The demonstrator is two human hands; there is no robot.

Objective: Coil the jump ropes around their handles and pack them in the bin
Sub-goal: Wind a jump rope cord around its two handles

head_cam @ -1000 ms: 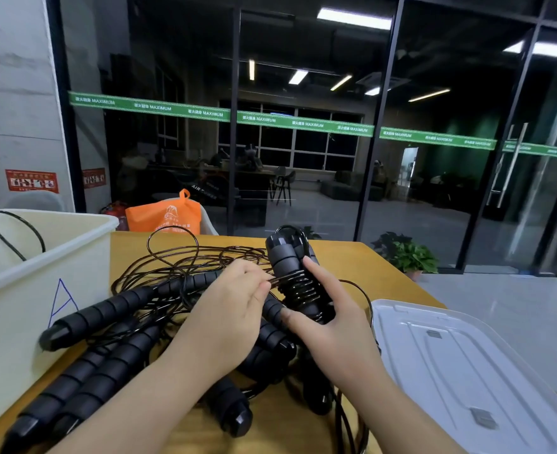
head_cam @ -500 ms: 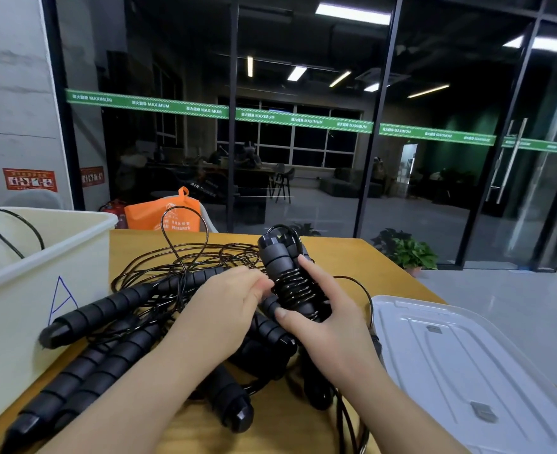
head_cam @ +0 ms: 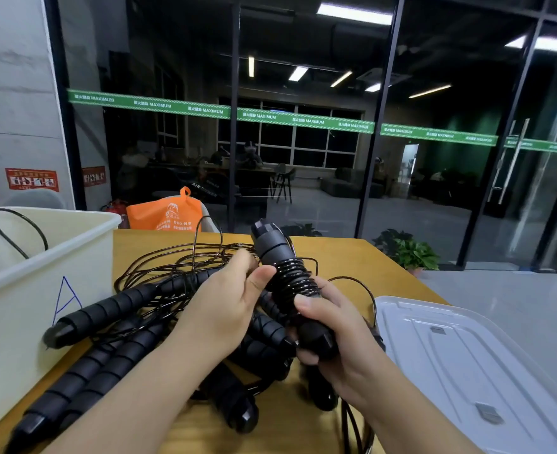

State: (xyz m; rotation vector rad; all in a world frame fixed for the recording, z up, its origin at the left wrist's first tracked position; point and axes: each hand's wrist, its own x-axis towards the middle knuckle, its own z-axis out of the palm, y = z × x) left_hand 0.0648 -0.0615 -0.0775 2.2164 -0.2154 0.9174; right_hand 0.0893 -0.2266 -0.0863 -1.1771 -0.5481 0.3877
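My right hand [head_cam: 333, 332] grips the lower end of a pair of black jump-rope handles [head_cam: 277, 253] held upright above the wooden table [head_cam: 333, 257]. Several turns of black cord [head_cam: 292, 275] are wound round their middle. My left hand [head_cam: 228, 303] pinches the cord against the handles just left of the coil. Beneath my hands lies a tangle of loose cord [head_cam: 175, 263] and several more black foam handles [head_cam: 106, 309]. The white bin [head_cam: 34, 290], marked with a blue letter A, stands at the left with a loop of cord [head_cam: 18, 231] showing inside.
The bin's clear lid [head_cam: 467, 362] lies flat on the table at the right. An orange bag [head_cam: 164, 213] sits behind the far table edge. A glass wall and a potted plant [head_cam: 408, 252] are beyond the table.
The handle pair has tilted more upright and risen slightly. My left hand has slid up to the left side of the coil, and another turn of cord sits on the handles.
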